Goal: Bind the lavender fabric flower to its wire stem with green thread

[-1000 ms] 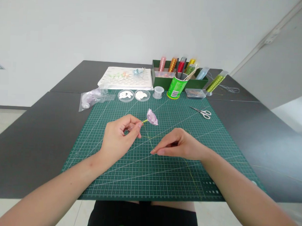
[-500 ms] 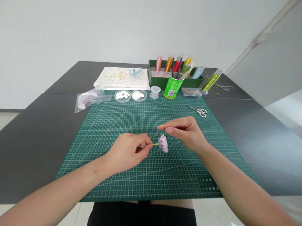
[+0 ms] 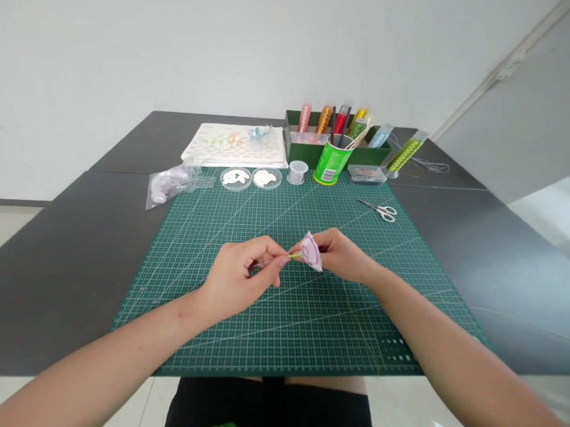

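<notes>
A pale lilac artificial flower (image 3: pixel 311 252) on a thin yellow-green stem lies over the middle of the mat, its head turned to the right. My left hand (image 3: pixel 249 272) pinches the stem between thumb and forefinger, left of the bloom. Just behind the flower, my right hand (image 3: pixel 342 257) is closed, with its fingertips reaching the stem close to my left fingertips. The bloom partly covers those fingers, and I cannot make out what they grip. A fine yellowish thread (image 3: pixel 356 308) trails over the mat below my right hand.
A green cutting mat (image 3: pixel 270 339) lies on the dark table. White-handled scissors (image 3: pixel 386 212), two dishes of white pieces (image 3: pixel 235 178), a green can (image 3: pixel 333 163) and a box of thread spools (image 3: pixel 292 152) stand beyond. Left are a plastic bag (image 3: pixel 170 183) and white sheets (image 3: pixel 235 155).
My right hand has come down and left, from above the flower to behind it, its fingers now at the stem. My left hand and the flower have risen slightly, and the bloom has tilted.
</notes>
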A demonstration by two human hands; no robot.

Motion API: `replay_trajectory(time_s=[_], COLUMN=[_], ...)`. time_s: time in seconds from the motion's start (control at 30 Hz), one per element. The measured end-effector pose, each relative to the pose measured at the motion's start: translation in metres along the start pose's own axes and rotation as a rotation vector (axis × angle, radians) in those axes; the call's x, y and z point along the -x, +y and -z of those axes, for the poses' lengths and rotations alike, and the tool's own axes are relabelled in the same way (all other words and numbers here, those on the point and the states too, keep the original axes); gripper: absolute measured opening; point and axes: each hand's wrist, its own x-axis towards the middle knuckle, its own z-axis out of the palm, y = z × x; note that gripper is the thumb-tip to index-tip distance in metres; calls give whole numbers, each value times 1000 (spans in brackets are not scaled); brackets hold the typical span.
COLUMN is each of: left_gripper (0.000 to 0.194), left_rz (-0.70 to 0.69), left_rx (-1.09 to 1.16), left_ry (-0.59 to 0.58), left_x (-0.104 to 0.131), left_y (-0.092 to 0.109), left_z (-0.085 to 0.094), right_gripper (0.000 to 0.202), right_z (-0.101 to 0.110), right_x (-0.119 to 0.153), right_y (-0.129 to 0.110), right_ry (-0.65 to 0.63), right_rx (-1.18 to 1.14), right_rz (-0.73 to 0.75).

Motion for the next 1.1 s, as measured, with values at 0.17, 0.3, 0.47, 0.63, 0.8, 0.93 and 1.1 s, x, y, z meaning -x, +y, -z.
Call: replay_trajectory(time_s=[0.17, 0.3, 0.47, 0.63, 0.8, 0.93, 1.1], left_gripper=[16, 16, 16, 18, 16, 11, 11], left_rz=[-48, -19, 17, 15, -47, -156, -213], left_rx=[-13, -64, -134, -210, -282, -214, -115], left_ry=[224, 354, 371, 294, 43, -167, -247], left_x=[-2, -6, -9, -6, -1, 4, 9], left_y=[-3, -5, -7, -11, -20, -21, -13], left_z=[6, 12, 13, 6, -6, -15, -19], right_gripper=[31, 27, 19, 13, 14, 12, 4], right_z=[3, 3, 0, -3, 1, 5, 1], right_x=[1, 3, 12, 22, 27, 25, 16], right_y=[0, -4, -20, -40, -47, -42, -33], right_ry=[-91, -216, -360, -440, -347, -83, 297], right_rx=[86, 85, 2, -142, -324, -370, -334], right_rz=[-86, -96, 26, 199, 315, 329, 165])
